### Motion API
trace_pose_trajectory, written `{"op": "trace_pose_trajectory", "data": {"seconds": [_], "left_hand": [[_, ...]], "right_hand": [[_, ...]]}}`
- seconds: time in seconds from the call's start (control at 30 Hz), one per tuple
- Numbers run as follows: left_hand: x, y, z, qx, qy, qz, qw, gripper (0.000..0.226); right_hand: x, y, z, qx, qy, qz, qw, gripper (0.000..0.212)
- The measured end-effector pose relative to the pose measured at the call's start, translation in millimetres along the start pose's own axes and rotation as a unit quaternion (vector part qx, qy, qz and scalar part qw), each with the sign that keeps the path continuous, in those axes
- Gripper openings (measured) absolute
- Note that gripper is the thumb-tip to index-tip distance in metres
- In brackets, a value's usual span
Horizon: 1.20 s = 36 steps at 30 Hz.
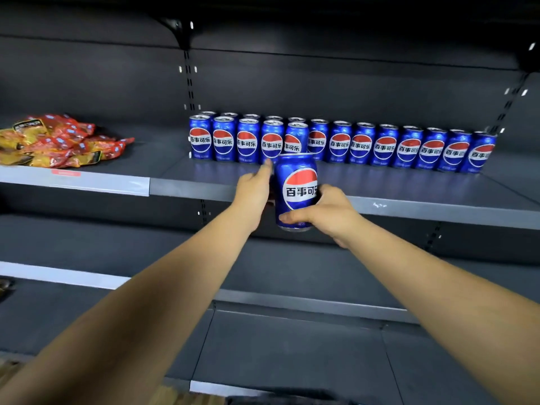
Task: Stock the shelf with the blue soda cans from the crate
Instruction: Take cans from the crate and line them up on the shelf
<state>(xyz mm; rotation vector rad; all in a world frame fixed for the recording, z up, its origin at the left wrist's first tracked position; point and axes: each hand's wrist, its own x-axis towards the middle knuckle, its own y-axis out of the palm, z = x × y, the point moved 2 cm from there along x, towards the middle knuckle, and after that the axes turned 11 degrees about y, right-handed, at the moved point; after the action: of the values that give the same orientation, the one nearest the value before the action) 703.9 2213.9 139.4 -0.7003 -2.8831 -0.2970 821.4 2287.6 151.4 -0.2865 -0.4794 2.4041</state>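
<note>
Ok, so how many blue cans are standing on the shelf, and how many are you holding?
Blue cans standing on the shelf: 18
Held can, between left hand and right hand: 1
Total: 19

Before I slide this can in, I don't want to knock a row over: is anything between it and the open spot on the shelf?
Nothing visible. The held can, gripped by the right hand, faces bare shelf in front of the single row; the left hand is beside it.

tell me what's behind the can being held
Behind the held can stands the row of blue cans on the shelf; it covers parts of two.
</note>
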Motion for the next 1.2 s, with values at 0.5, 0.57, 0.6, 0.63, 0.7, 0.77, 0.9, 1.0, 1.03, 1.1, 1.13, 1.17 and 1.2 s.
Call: {"op": "trace_pose_trajectory", "data": {"seconds": [0.5,0.57,0.6,0.63,0.7,0.77,0.9,1.0,1.03,1.1,1.13,1.17,1.2], "left_hand": [[134.6,-32.5,26.9,0.142,0.144,0.113,0.973,0.035],[149.2,-37.8,34.5,0.146,0.143,0.122,0.971,0.034],[156.9,-39.6,38.5,0.149,0.134,0.125,0.972,0.034],[164.8,-40.9,42.5,0.150,0.124,0.127,0.973,0.034],[180.8,-40.9,49.6,0.166,0.096,0.129,0.973,0.034],[197.6,-40.0,55.4,0.188,0.069,0.124,0.972,0.034],[222.7,-37.5,70.2,0.228,0.064,0.117,0.964,0.033],[232.7,-38.2,81.9,0.283,0.069,0.102,0.951,0.032],[235.7,-37.8,83.5,0.287,0.064,0.089,0.952,0.032],[241.0,-36.5,84.3,0.288,0.048,0.064,0.954,0.030],[242.0,-35.6,83.5,0.307,0.045,0.058,0.949,0.029],[242.2,-34.5,82.7,0.332,0.048,0.056,0.940,0.030],[242.3,-33.1,81.9,0.352,0.053,0.056,0.933,0.031]], "right_hand": [[143.8,0.3,-6.5,0.016,0.070,-0.228,0.971,0.077],[156.7,-0.7,-8.4,0.015,0.081,-0.235,0.968,0.076],[161.6,-0.8,-8.8,0.010,0.085,-0.239,0.967,0.075],[166.1,-1.4,-9.0,0.004,0.085,-0.241,0.967,0.075],[175.3,-2.3,-10.1,0.002,0.079,-0.243,0.967,0.076],[184.7,-4.8,-11.0,0.006,0.073,-0.246,0.967,0.078],[205.1,-11.3,-16.1,-0.007,0.075,-0.256,0.964,0.078],[220.5,-13.7,-21.4,-0.024,0.078,-0.266,0.960,0.071],[226.1,-15.0,-22.8,-0.029,0.081,-0.269,0.959,0.070],[237.0,-18.7,-26.1,-0.039,0.085,-0.277,0.956,0.074],[242.2,-20.2,-27.4,-0.049,0.085,-0.285,0.953,0.078],[246.8,-21.0,-28.3,-0.064,0.087,-0.295,0.949,0.082],[250.6,-21.1,-29.0,-0.079,0.090,-0.305,0.945,0.084]]}}
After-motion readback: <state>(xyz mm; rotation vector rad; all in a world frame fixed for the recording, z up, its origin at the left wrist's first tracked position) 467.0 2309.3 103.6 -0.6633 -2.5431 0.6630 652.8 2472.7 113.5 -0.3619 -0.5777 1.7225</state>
